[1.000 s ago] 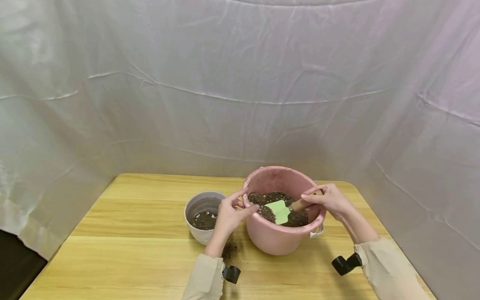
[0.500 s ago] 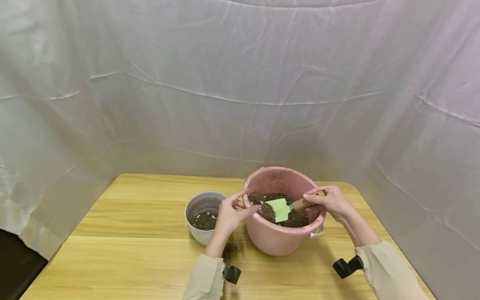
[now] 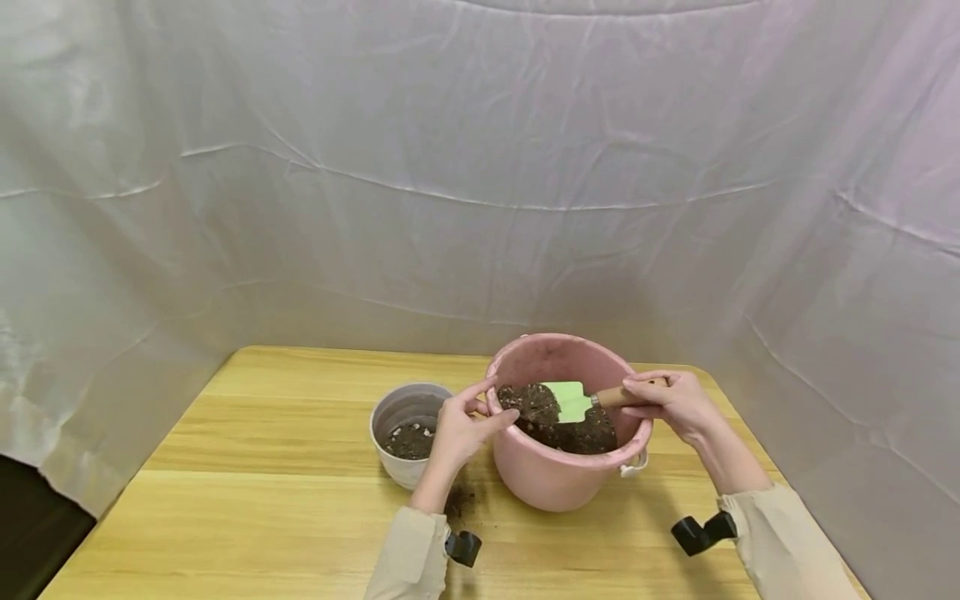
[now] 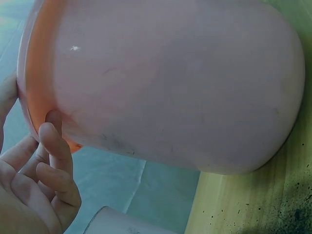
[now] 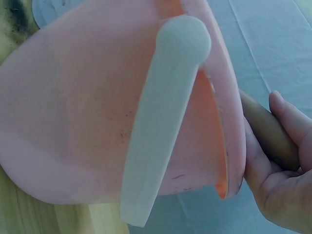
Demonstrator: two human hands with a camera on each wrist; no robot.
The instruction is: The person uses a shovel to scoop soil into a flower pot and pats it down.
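Note:
A pink bucket (image 3: 551, 479) with dark soil (image 3: 581, 435) in it stands on the wooden table (image 3: 285, 467). My left hand (image 3: 474, 417) pinches the bucket's left rim between thumb and fingers. Its curled fingers (image 4: 51, 170) lie against the pink bucket wall (image 4: 170, 83) in the left wrist view. My right hand (image 3: 667, 400) grips the wooden handle (image 3: 618, 396) of a small trowel, whose light green blade (image 3: 568, 400) lies nearly level over the soil. The right wrist view shows that trowel handle (image 5: 270, 131) in my right hand (image 5: 282, 185), beside the pink bucket (image 5: 83, 126).
A white pot (image 3: 405, 400) with a little soil (image 3: 408, 440) stands just left of the bucket, by my left hand. Spilled soil (image 3: 459, 500) lies on the table in front of them. The bucket's white carrying handle (image 5: 156, 141) hangs down its right side. Pale cloth walls surround the table.
My right hand has moved right and raised the trowel, so the blade went from tilted down in the soil to nearly level and higher. My left hand has stayed on the rim.

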